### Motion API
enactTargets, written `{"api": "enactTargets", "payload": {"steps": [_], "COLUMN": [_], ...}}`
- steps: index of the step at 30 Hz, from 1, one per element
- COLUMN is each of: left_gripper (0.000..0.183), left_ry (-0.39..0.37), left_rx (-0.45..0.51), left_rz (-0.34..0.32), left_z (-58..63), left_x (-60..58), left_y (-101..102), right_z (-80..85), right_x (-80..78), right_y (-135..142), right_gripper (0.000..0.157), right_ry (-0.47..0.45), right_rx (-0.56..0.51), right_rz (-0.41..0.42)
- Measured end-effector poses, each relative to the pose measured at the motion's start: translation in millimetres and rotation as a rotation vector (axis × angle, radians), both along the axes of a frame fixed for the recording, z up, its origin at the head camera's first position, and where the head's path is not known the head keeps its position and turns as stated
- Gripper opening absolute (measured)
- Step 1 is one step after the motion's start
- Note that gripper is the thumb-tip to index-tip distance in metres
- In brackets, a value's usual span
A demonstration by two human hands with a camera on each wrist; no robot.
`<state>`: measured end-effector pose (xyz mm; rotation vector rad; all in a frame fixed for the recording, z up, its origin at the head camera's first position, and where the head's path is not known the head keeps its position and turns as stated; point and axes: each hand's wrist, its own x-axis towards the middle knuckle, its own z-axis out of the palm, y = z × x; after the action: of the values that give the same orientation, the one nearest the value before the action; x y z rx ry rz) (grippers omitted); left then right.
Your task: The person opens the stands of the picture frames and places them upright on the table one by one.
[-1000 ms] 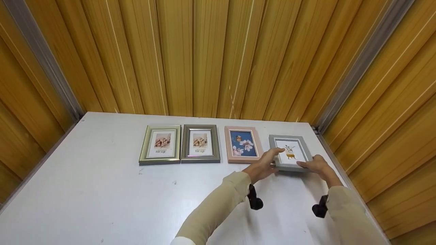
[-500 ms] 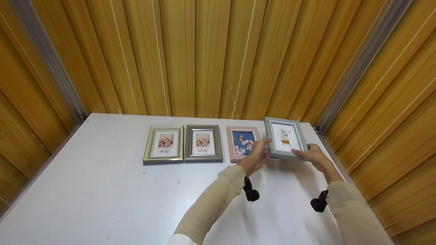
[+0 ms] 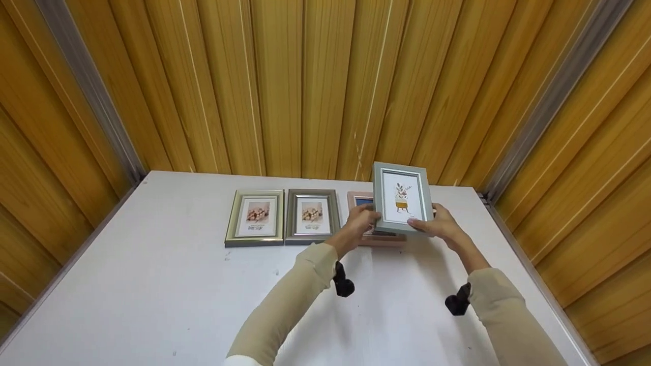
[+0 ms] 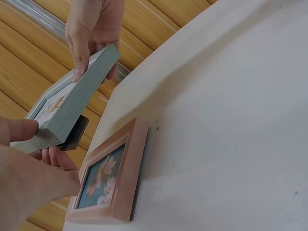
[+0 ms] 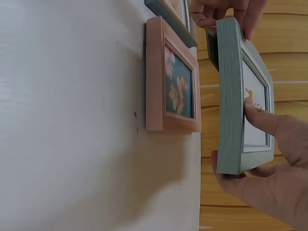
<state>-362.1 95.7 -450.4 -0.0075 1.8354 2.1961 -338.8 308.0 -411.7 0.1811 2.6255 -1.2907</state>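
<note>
Both hands hold a grey-green picture frame (image 3: 402, 201) above the white table, tilted, its picture of a plant in a yellow pot facing up. My left hand (image 3: 358, 226) grips its left edge, thumb on the border. My right hand (image 3: 441, 223) pinches the lower right corner, its thumb lying on the front. In the left wrist view a dark stand piece (image 4: 76, 132) juts from the back of the frame, close to the left fingers. Below lies a pink picture frame (image 3: 379, 241) with a blossom picture, partly hidden by the held one in the head view.
A dark grey picture frame (image 3: 313, 239) and a gold picture frame (image 3: 254, 238) lie side by side on the white table (image 3: 178, 284), left of the pink one. Wood-patterned panels (image 3: 325, 91) rise behind the table's far edge and along both sides.
The grey-green frame has been raised from the table at the right and carried left by both hands. It now overlaps the pink frame in the head view.
</note>
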Motion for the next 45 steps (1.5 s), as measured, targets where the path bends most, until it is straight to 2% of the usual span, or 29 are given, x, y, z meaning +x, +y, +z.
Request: {"api": "enactTargets", "payload": {"steps": [4,9,15,23,28,33,38,45], "left_gripper": [0.049,0.057,0.056,0.039,0.039,0.044,0.046,0.046], "left_ry": [0.020,0.056,0.092,0.146,0.205,0.271,0.360,0.533], "left_rx": [-0.096,-0.201,-0.298,-0.354,-0.367,-0.383,-0.377,-0.404], "left_rz": [-0.049,-0.102,-0.122,-0.113,-0.112,-0.097,-0.098,-0.105], "left_z": [3.7,6.2,9.4,14.0,19.6,26.1,29.8,34.1], "left_x": [-1.1,1.6,13.4,33.6,46.3,58.9,69.0,76.8], "left_y": [-26,-59,-94,-125,-137,-141,-137,-125], "right_z": [-0.4,-3.4,-6.0,-7.8,-8.6,-11.9,-12.3,-14.9], "right_x": [-0.6,-1.8,-0.3,4.5,9.5,11.3,14.0,17.5], "right_y": [-16,-34,-52,-69,-78,-84,-90,-96], "right_gripper": [0.096,0.083,0.074,0.070,0.064,0.059,0.060,0.062], "right_ry": [-0.008,-0.002,-0.002,0.000,0.005,-0.034,-0.070,-0.090], "right_rx": [0.016,-0.033,-0.077,-0.102,-0.108,-0.168,-0.236,-0.342], "right_rz": [-0.002,0.001,0.027,0.094,0.122,0.140,0.158,0.176]}}
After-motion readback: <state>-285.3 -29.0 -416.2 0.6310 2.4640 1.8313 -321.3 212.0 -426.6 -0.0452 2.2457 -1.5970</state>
